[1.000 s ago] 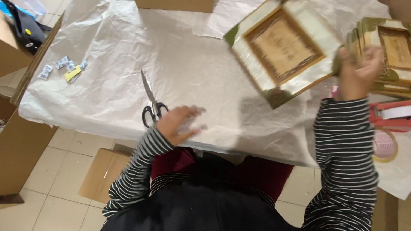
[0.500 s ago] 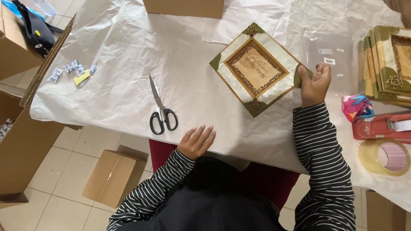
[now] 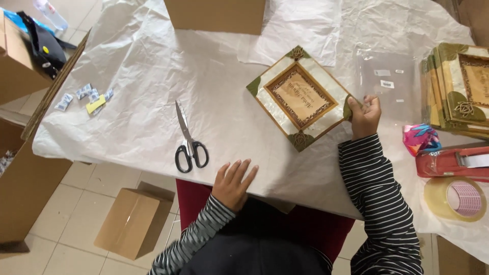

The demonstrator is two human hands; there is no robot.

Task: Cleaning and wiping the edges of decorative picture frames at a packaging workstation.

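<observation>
**Frame held at one corner**

Here I see the right hand [image 3: 364, 116] with its grip closed on the right corner of the decorated picture frame [image 3: 300, 99], which lies flat on the paper-covered counter [image 3: 153, 76]. The left hand [image 3: 233, 184] is released, fingers spread at the counter edge, near the scissors [image 3: 188, 140].

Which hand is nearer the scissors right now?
Left. The left hand lies flat at the table edge, just right of the scissors, not touching them. The right hand is far across, gripping the corner of the picture frame.
</observation>
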